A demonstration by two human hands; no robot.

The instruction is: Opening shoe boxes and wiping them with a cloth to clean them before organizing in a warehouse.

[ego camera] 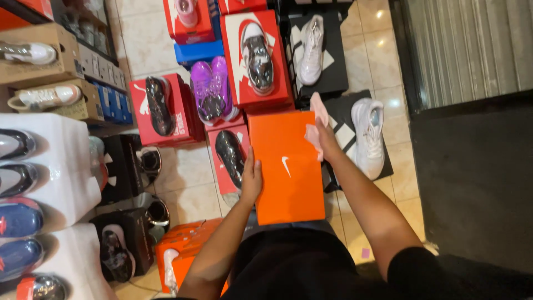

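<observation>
Orange box: a plain orange shoebox lay lid-up across the person's lap, above the tiled floor.
Left hand: the left hand pressed flat against the box's left edge, fingers straight; its grip was loose, wrapped round nothing.
Right hand: the right hand rested at the box's upper right corner, its grip closed on a pink cloth.
Surroundings: red shoeboxes topped with wrapped shoes stood just beyond; a white sneaker lay on a black box to the right.
</observation>
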